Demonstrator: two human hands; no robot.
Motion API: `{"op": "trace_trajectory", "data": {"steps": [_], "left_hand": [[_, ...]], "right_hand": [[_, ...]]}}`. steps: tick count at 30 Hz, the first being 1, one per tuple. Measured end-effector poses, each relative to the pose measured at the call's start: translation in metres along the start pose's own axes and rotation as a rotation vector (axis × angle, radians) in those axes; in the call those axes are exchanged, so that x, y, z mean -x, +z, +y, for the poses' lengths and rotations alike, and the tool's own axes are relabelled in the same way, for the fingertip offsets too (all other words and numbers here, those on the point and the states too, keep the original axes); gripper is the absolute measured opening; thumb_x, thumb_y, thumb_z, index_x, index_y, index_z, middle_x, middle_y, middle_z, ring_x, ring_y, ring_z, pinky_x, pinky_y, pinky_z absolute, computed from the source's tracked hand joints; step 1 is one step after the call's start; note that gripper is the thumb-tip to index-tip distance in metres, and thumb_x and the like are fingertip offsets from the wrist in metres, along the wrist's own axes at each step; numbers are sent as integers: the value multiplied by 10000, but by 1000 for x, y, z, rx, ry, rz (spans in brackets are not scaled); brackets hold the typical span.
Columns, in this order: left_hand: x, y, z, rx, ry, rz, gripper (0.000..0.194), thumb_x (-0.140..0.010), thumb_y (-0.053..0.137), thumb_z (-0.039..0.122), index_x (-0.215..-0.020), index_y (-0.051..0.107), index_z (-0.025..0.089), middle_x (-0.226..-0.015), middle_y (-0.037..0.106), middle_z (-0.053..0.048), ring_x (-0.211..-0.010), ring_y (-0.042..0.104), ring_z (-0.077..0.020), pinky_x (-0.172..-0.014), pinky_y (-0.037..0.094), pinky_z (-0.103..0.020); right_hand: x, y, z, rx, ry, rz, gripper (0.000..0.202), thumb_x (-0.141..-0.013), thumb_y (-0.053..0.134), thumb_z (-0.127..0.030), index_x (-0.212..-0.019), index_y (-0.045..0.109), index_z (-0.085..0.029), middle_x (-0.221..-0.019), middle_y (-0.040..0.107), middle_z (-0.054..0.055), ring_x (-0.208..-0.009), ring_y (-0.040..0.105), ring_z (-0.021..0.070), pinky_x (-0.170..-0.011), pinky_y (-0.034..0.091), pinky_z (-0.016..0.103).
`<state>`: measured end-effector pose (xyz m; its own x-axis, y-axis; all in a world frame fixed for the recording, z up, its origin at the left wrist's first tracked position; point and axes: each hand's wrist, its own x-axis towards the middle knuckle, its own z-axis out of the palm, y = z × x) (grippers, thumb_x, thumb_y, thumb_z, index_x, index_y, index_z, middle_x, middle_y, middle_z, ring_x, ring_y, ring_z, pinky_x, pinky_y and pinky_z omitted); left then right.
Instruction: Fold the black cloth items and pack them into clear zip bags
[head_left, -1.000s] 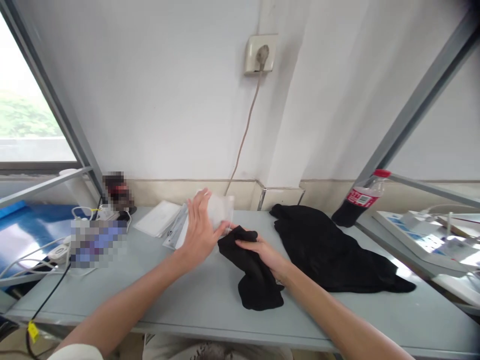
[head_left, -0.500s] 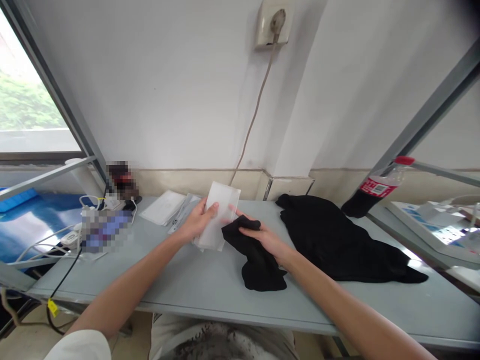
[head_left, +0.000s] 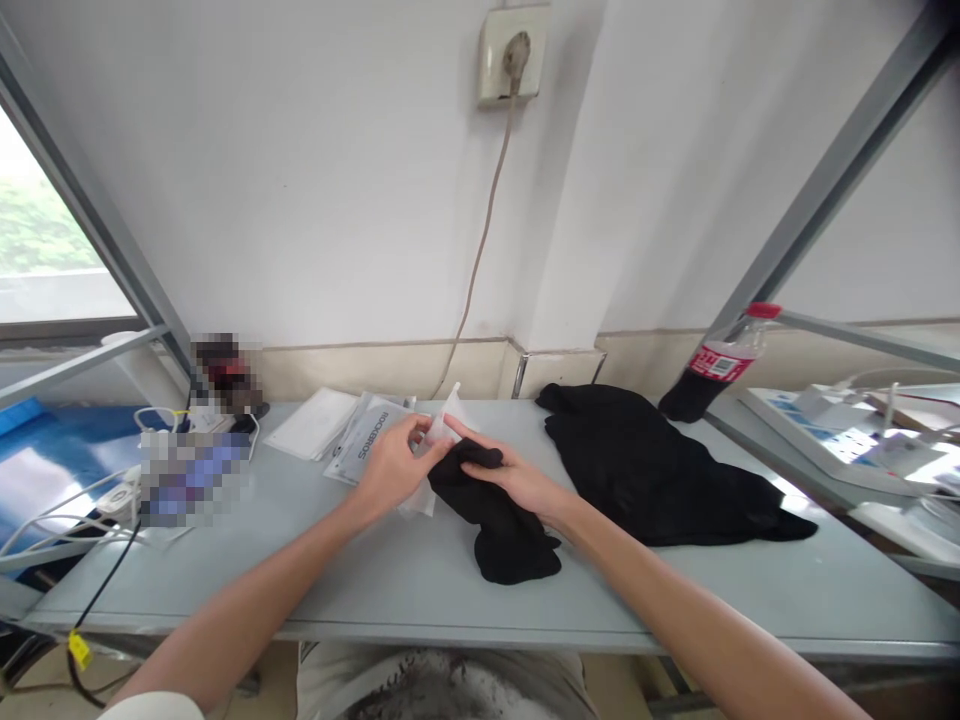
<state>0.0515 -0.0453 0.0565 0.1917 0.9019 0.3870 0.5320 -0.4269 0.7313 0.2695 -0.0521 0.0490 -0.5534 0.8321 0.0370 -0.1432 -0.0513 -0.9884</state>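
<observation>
My left hand (head_left: 397, 468) is closed, thumb against fingers, on a thin translucent white bag or sheet (head_left: 459, 405) that is now bent and partly hidden. Close beside it, my right hand (head_left: 525, 482) grips the upper end of a small black fabric piece (head_left: 514, 545), whose lower part hangs down to the table. The index finger of the right hand reaches to the white sheet. Behind my left hand lie a flat clear packet (head_left: 358, 440) printed "ROCKBROS" and a stack of white flat packets (head_left: 313, 422).
A larger heap of black fabric (head_left: 645, 470) spreads over the right of the grey table (head_left: 360, 590). A cola bottle (head_left: 709, 370) stands tilted in view behind it. Cables and a blurred item (head_left: 199, 475) lie at left. A plugged-in cord (head_left: 487, 220) runs down the wall.
The white sheet was held up flat; now it is bent between my hands. My hands have come together, bringing the black fabric against the sheet. The view has shifted slightly right.
</observation>
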Motion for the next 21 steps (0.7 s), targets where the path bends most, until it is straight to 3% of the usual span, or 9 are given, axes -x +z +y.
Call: {"op": "trace_trajectory", "data": {"steps": [4, 7, 10, 12, 14, 18, 21], "left_hand": [[2, 0, 2, -120, 22, 3, 402, -1065, 423, 433, -1166, 761, 240, -826, 754, -34, -758, 681, -217, -777, 536, -360], [3, -1, 5, -234, 7, 60, 475, -1088, 349, 397, -1358, 694, 214, -766, 744, -35, -705, 681, -231, -771, 547, -385], [5, 4, 9, -292, 85, 118, 489, -1098, 340, 363, -1503, 573, 219, -1117, 791, -103, -964, 738, -279, -879, 570, -438], [6, 9, 10, -345, 199, 165, 476, -1104, 343, 327, -1533, 529, 240, -1439, 666, -113, -1232, 675, -291, -999, 550, -466], [7, 15, 8, -431, 311, 197, 467, -1107, 341, 292, -1538, 511, 233, -1582, 536, -109, -1348, 605, -298, -1073, 514, -494], [6, 19, 3, -573, 400, 162, 439, -1099, 346, 255, -1489, 541, 200, -1597, 510, -140, -1208, 671, -320, -1007, 538, -520], [6, 18, 3, -602, 413, 150, 360, -1084, 383, 233, -1348, 624, 191, -1538, 566, -143, -1176, 668, -314, -975, 551, -492]], "right_hand": [[3, 6, -6, 74, -74, -88, 772, -895, 788, -459, -1584, 456, -359, -1606, 524, 13, -1551, 378, 249, -1306, 202, 447], [4, 10, -4, 183, -149, -41, 759, -892, 784, -435, -1578, 473, -340, -1690, 386, 6, -1603, 258, 245, -1326, 98, 442], [2, 13, 1, 223, -150, 102, 795, -865, 801, -386, -1584, 464, -349, -1728, 294, -20, -1620, 202, 245, -1329, 102, 433], [-1, 17, 4, 198, -164, 199, 764, -862, 790, -387, -1565, 496, -343, -1697, 374, -14, -1603, 253, 258, -1322, 161, 436], [-5, 22, 5, 161, -213, 277, 684, -869, 763, -411, -1515, 558, -319, -1606, 516, 9, -1546, 370, 281, -1298, 241, 435], [-9, 28, 11, 162, -243, 469, 499, -890, 693, -431, -1353, 677, -246, -1337, 718, 55, -1293, 608, 316, -1171, 421, 439], [-8, 25, 19, 218, -240, 634, 391, -884, 680, -411, -1221, 727, -218, -1137, 777, 79, -1105, 679, 322, -1018, 522, 431]]}}
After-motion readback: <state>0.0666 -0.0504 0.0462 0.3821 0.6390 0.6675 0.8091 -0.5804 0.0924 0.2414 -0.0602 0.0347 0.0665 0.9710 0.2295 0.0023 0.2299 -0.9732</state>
